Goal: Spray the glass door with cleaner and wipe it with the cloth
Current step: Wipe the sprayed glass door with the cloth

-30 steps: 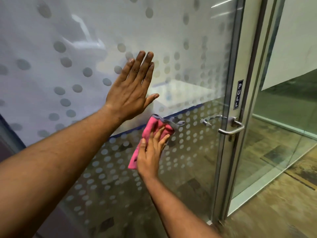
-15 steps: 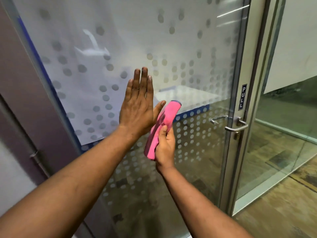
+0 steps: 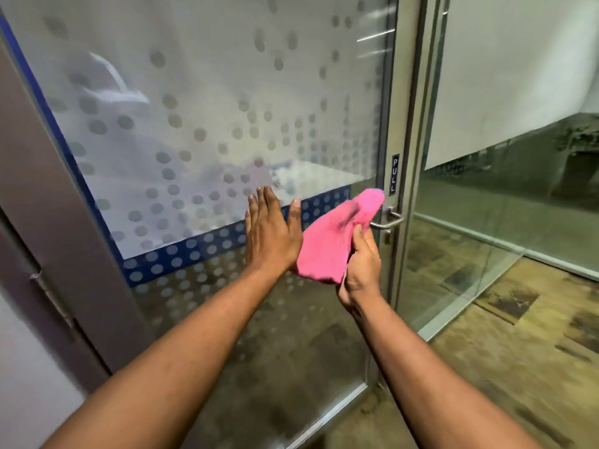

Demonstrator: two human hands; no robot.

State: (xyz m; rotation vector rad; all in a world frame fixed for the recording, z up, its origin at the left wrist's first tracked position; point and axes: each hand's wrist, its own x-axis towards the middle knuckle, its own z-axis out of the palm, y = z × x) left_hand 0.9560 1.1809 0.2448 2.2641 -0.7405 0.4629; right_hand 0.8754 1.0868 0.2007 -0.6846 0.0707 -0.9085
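The glass door (image 3: pixel 207 102) fills the left and middle of the head view, frosted with grey dots and crossed by a blue band low down. My left hand (image 3: pixel 270 236) lies flat against the glass on the blue band, fingers straight and together. Right beside it, my right hand (image 3: pixel 361 265) grips the lower edge of a pink cloth (image 3: pixel 330 241). The cloth stands up loosely in front of the glass, and its top reaches toward the door handle (image 3: pixel 389 222). No spray bottle is in view.
A metal door frame (image 3: pixel 405 124) with a "PULL" label (image 3: pixel 394 174) runs down right of the cloth. A fixed glass panel (image 3: pixel 505 196) continues to the right. Wood-look flooring (image 3: pixel 505 367) lies at the lower right. A grey frame post (image 3: pixel 48 222) stands at the left.
Both hands have moved down and to the right along the glass. The cloth has come off the glass and opened out, held upright in my right hand near the handle.
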